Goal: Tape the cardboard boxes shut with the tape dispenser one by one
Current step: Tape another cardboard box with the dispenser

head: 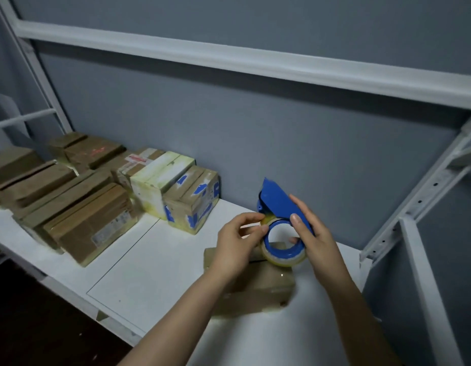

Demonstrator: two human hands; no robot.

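A blue tape dispenser point(278, 200) with a roll of clear tape point(284, 256) is held up above a flat brown cardboard box point(263, 286) lying on the white shelf point(139, 273). My right hand point(312, 233) grips the dispenser, fingers curled round the roll and through its core. My left hand point(239, 240) pinches the edge of the tape at the roll's upper left side. Both forearms partly hide the box below.
Several taped cardboard boxes point(89, 223) stand in rows at the shelf's left, one with blue tape patches point(192, 199) nearest the hands. A grey wall rises behind. White metal rack posts point(424, 281) stand at the right, and a white beam point(229, 59) runs overhead.
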